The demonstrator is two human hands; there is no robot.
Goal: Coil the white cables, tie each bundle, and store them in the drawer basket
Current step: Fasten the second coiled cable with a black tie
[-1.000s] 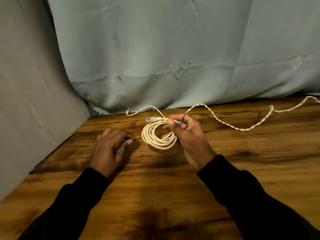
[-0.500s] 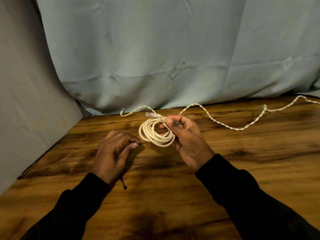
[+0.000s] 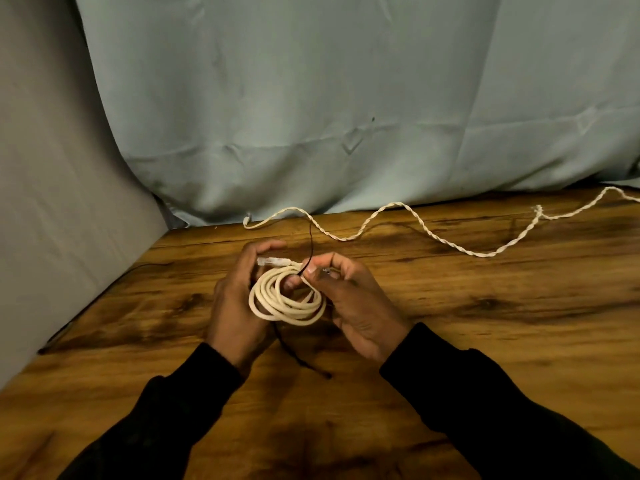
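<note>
Head view, looking down on the wooden table (image 3: 485, 341), a pale cloth backdrop (image 3: 346, 98) draped behind it. Across the far edge runs the second white cable, a twisted cable (image 3: 433, 235), loose and uncoiled, well apart from the action. Front and centre, both hands are up on the coiled white cable (image 3: 285, 299), held just above the tabletop between them. The left hand (image 3: 235, 306) cups the coil's left side, fingers curled round it with the thumb up near the clear plug (image 3: 273, 261). The right hand (image 3: 360, 306) pinches the top of the coil where a thin black tie (image 3: 310, 249) crosses it, thumb and forefinger closed tight, the other fingers curled. That tie pokes up above the pinch and seems to trail out below the hands onto the table, though the lower stretch is dark against the wood and hard to follow. The bundle isn't tied yet, I'd say, and no drawer basket is in view. The risk from here: ease that pinch while wrapping and the springy loops fan open, or the slim tie slips off before it's cinched.
</note>
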